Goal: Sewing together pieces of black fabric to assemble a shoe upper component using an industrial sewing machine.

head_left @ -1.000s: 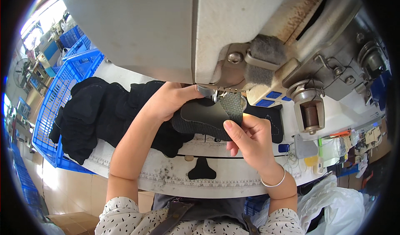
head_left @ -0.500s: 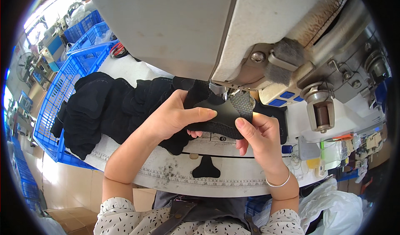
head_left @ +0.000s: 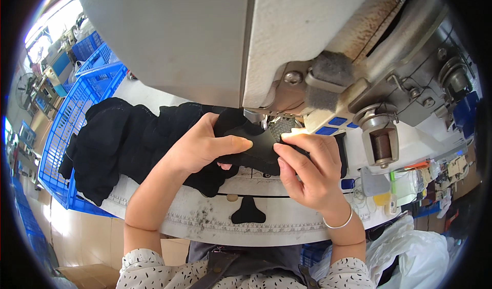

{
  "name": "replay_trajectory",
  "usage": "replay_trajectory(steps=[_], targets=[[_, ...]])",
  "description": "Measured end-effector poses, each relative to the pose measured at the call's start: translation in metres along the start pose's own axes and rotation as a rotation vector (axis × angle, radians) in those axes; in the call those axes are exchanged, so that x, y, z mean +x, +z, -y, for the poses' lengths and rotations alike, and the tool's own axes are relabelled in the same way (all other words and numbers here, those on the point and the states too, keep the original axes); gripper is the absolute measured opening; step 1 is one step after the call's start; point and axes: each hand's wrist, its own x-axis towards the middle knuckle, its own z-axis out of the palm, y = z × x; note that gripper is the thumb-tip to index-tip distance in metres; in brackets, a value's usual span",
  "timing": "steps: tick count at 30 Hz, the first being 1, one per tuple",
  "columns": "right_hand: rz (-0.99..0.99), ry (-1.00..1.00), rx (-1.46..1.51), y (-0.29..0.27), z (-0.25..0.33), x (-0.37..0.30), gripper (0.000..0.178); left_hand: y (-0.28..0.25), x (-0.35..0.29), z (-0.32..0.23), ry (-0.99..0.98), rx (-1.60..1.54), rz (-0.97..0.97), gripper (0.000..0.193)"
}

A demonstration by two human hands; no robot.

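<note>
Under the needle area of a sewing machine (head_left: 205, 37) lies a black fabric piece (head_left: 259, 144) with a smooth dark patch and a grey mesh part. My left hand (head_left: 202, 144) is closed on its left side, thumb on top and the other fingers mostly hidden beneath. At its right edge, my right hand (head_left: 313, 168) pinches the piece between thumb and fingertips, close to the presser foot. Left of my left hand spreads a heap of black fabric pieces (head_left: 115, 143). A small three-lobed black piece (head_left: 249, 210) lies flat near the table's front edge.
The white table (head_left: 205, 220) has a ruler scale along its curved front. Blue plastic crates (head_left: 64, 155) stand at the left. A thread spool on its metal holder (head_left: 380, 144) juts out at the right. White plastic bags (head_left: 410, 253) lie at the lower right.
My right hand has changed its hold: its fingers came from beneath to the top beside the mesh. The left hand keeps its grip. The whole view has shifted slightly.
</note>
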Motion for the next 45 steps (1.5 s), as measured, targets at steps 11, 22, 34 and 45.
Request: replay_trajectory(steps=[11,22,34,45], targets=[[-0.035,-0.055,-0.053,0.003,0.002,-0.001,0.023,-0.011,0.015,-0.012,0.004,0.062,0.106,0.029],[-0.038,-0.083,-0.095,0.006,0.0,-0.004,0.024,-0.025,0.036,-0.023,0.014,0.188,0.225,0.016],[-0.006,-0.045,-0.188,0.011,0.01,-0.005,0.03,-0.035,0.068,-0.019,0.182,0.076,0.178,0.019],[0.015,0.002,-0.147,0.014,0.007,-0.004,0.03,-0.042,0.095,-0.017,0.319,-0.054,-0.016,0.016]])
